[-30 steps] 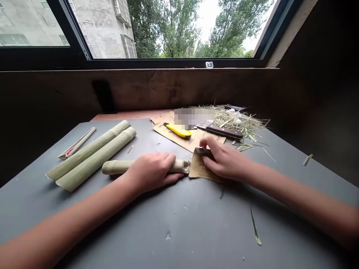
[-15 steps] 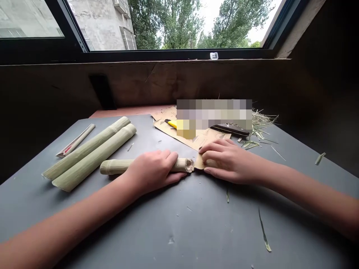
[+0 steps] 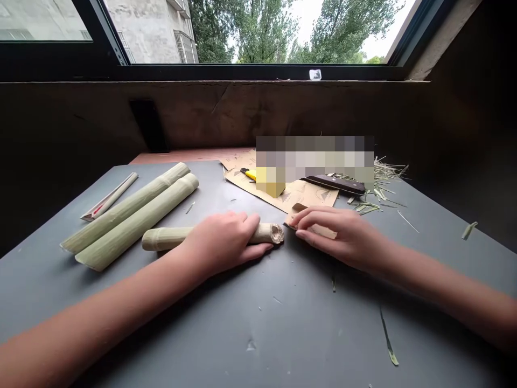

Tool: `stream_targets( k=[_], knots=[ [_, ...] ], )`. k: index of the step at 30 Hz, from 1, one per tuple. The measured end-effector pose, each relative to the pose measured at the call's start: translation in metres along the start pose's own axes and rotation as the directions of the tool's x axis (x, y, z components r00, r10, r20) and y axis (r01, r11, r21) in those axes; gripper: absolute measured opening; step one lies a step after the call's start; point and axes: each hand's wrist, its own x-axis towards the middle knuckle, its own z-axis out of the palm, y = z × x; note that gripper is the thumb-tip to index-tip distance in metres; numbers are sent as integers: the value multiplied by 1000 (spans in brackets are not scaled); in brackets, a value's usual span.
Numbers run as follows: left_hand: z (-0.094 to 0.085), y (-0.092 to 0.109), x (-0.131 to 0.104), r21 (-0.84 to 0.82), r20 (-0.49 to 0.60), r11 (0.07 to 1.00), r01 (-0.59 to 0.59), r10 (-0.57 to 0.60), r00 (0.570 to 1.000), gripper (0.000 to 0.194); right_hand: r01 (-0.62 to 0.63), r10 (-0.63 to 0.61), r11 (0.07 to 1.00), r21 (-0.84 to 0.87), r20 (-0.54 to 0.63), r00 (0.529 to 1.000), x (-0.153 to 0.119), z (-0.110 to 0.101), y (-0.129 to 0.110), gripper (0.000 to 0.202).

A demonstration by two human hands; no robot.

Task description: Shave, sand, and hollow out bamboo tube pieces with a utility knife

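One rough-ended bamboo tube (image 3: 168, 238) clamped in L grip (image 3: 224, 240); R grip (image 3: 343, 231) pinches bent brn paper (image 3: 325, 231)

1. My light comes from the window (image 3: 250, 72); the sky (image 3: 309, 19) outside burns out white.
2. The right wall (image 3: 476, 140) sinks nearly to black for me.
3. Soft shadows lie below the left hand (image 3: 224, 237) and right hand (image 3: 335, 229) on the grey tabletop (image 3: 226, 334).
4. Coarse pixelation (image 3: 315, 161) hides some far detail.
5. My wide view stretches toward its edges.
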Motion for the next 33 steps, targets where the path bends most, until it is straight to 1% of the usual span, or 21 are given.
stream_targets(
  k=[1,2,3,5,7,9,10,12,13,14,18,19,21,23,25,28,31,33],
  knots=[
    [-3,-2,2,-22,38,1000,16,-15,999,46,-34,36,999,23,-82,996,1,5,-5,17],
    [-7,-4,4,-49,80,998,28,-24,996,48,-48,53,998,41,-137,989,2,11,-9,16],
    [-11,-7,6,-76,123,996,38,-28,992,52,-33,42,998,53,-162,986,4,17,-12,16],
    [-17,-12,8,-118,194,992,54,-30,981,56,44,-34,997,66,-140,990,8,28,-15,20],
    [-21,-15,9,-134,237,989,68,-35,971,56,104,-97,991,86,-85,992,11,33,-12,25],
    [-25,-18,10,-153,283,986,67,-22,959,55,143,-147,987,78,38,988,13,30,-8,26],
    [-26,-18,10,-167,310,984,67,-12,951,56,155,-161,986,55,119,980,13,26,-5,28],
    [-30,-18,10,-190,361,979,77,-3,932,55,178,-166,984,-23,265,950,11,17,-1,42],
    [-32,-17,10,-192,382,978,85,-5,924,55,187,-158,980,-69,304,939,9,13,1,46],
    [-33,-17,10,-188,395,978,94,-12,918,55,199,-156,974,-112,308,939,7,11,3,47],
    [-35,-15,10,-157,422,983,92,-17,906,55,318,-269,924,-212,231,935,1,13,10,43],
    [-35,-15,10,-151,423,985,83,-12,906,55,338,-292,917,-211,219,931,0,15,12,42],
    [-33,-16,10,-135,416,989,51,10,909,53,344,-310,927,-149,210,927,1,20,13,41],
    [-31,-17,10,-114,399,993,15,31,916,52,326,-312,944,-47,198,929,3,23,12,41],
    [-30,-17,10,-96,385,995,-5,42,922,51,329,-323,944,-2,182,929,5,25,9,43],
    [-30,-16,10,-93,384,996,0,36,922,53,342,-326,937,-76,163,931,6,23,3,41],
    [-30,-16,11,-103,387,994,31,12,922,54,295,-262,943,-152,207,943,5,17,2,38],
    [-31,-16,10,-124,380,992,32,17,925,53,273,-229,949,-156,249,941,5,12,4,38]
  ],
)
